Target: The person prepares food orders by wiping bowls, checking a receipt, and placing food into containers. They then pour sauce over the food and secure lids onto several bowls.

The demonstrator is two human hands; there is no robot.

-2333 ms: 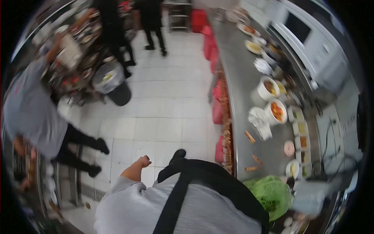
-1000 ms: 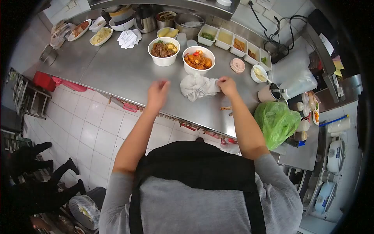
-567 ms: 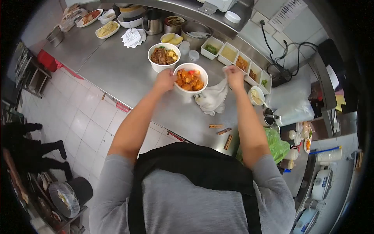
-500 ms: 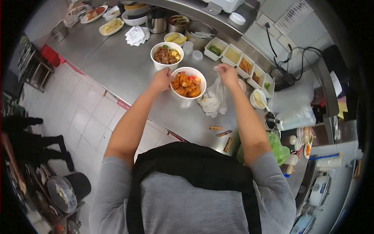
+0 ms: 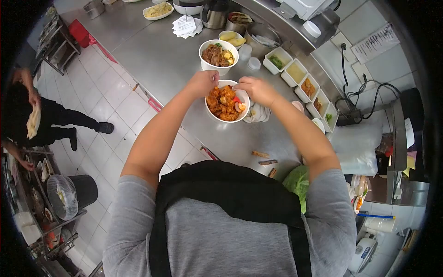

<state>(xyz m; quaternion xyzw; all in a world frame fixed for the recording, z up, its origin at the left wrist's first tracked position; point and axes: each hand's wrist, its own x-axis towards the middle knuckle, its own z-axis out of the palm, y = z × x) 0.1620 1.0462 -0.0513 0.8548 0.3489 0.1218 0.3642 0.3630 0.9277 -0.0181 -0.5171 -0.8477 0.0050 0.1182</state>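
Observation:
A white round bowl (image 5: 226, 119) of orange-red saucy food (image 5: 224, 102) with pale pink-edged slices stands on the steel counter. My left hand (image 5: 203, 84) is closed at its upper left rim, fingers curled. At the upper right rim, my right hand (image 5: 258, 90) has its fingertips pinched together; what they hold, if anything, is too small to make out. A crumpled white cloth (image 5: 258, 113) lies partly behind the bowl and below the right hand. Just beyond stands a second white bowl (image 5: 220, 70), filled with brown meat, greens and yellow pieces.
White food containers (image 5: 294, 75) line the wall side at right. Paper slips (image 5: 186, 27), a metal jug (image 5: 215, 15) and a bowl of yellow pieces (image 5: 231, 39) stand farther back. Small brown strips (image 5: 267, 162) lie nearer. Another person (image 5: 50, 113) stands left near a black bin (image 5: 83, 190).
My right hand has moved left from above the cloth to the bowl's rim. My left hand has shifted to the upper left rim. Another person has come further into view at left.

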